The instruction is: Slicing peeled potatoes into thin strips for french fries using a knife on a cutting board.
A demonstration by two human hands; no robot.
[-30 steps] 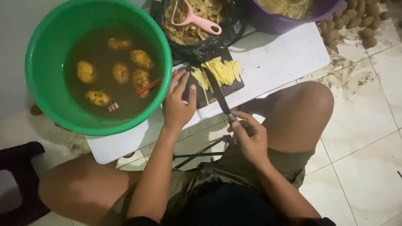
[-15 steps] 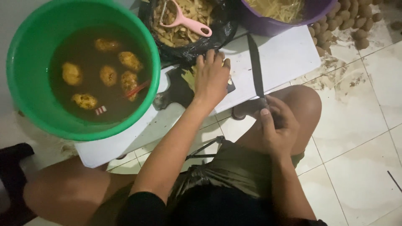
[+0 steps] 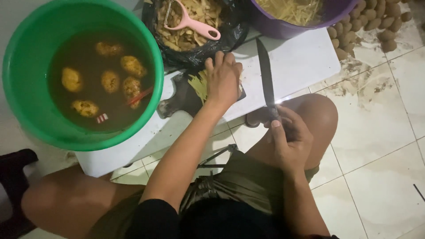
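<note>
Green tub (image 3: 26,88) far left holds peeled potatoes (image 3: 110,79) in brown water, likely soaking. Black bag (image 3: 195,48) of peels with pink peeler (image 3: 192,24) sits behind the dark board (image 3: 177,99) on the white table (image 3: 301,62). Left hand (image 3: 223,79) lies palm down over potato strips (image 3: 199,84), fingers together and curled, seemingly gathering them. Right hand (image 3: 287,139) grips the knife (image 3: 265,75) handle, fingers wrapped, blade lifted clear of the pile. Purple bowl (image 3: 283,26) of strips behind; raw potatoes (image 3: 380,26) on the floor.
</note>
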